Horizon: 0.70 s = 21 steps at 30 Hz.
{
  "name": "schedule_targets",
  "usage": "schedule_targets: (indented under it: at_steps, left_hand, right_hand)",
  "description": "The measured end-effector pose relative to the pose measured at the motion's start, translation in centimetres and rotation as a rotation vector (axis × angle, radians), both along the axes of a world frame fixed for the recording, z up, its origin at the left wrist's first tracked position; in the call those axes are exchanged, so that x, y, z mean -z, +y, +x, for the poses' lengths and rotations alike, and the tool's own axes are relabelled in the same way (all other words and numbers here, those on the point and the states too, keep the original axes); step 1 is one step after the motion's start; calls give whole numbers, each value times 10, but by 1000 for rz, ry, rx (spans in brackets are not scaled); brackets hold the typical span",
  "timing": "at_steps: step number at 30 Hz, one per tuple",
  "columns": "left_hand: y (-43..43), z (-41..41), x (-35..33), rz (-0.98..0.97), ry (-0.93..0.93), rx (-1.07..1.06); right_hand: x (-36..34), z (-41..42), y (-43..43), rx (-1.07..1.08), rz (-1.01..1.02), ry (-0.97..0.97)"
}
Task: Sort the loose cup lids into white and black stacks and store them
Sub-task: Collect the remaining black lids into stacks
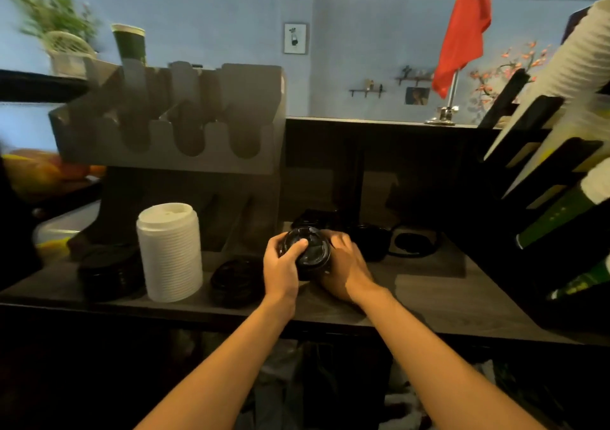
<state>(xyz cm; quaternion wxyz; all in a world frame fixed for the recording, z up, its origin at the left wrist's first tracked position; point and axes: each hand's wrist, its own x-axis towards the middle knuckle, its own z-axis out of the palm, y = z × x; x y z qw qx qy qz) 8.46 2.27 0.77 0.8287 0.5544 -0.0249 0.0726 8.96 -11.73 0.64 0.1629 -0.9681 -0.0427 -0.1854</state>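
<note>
Pale blue walls and a red flag (462,33) stand behind a dark wood-grain desk (429,284) where the lids are being sorted. At its middle, a short stack of black lids (305,254) is held just above the desk between both hands. The left hand (282,264) grips the near side with its thumb laid across the top lid. The right hand (346,264) curls round the far side.

A tall white lid stack (170,251) stands upright to the left. It sits between a low pile of black lids (109,271) and another black pile (236,279). More loose black lids (369,241) lie behind the hands, near the back of the desk. A grey slotted organiser (171,116) rises at the rear left, the likely place for storing them.

The lids look like thin moulded plastic, so they are probably very light and springy, with a glossy and rather slippery surface. A nested stack will probably shear or fan out if tilted. It is best held by its sides with a thumb pressing on top. A hard squeeze on the rims could buckle them.

No brand or writing can be read. The green cups (558,218) in the right-hand rack carry pale marks too small to make out.
</note>
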Motion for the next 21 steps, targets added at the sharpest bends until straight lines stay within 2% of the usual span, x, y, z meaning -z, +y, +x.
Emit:
schedule_targets:
  at_steps: [3, 6, 14, 18, 21]
  left_hand:
    - [2, 5, 2, -87, 48, -32]
    - [4, 7, 4, -78, 51, -25]
    - [3, 4, 4, -25, 37, 9]
    - [3, 6, 6, 4, 48, 36]
    - [3, 7, 7, -2, 61, 33]
  right_hand:
    - [-2, 4, 10, -56, -24, 166]
    - [-3, -3, 7, -53, 31, 99]
    - [5, -7, 1, 47, -31, -13]
    - [10, -2, -1, -14, -22, 60]
    - [11, -2, 0, 22, -44, 52]
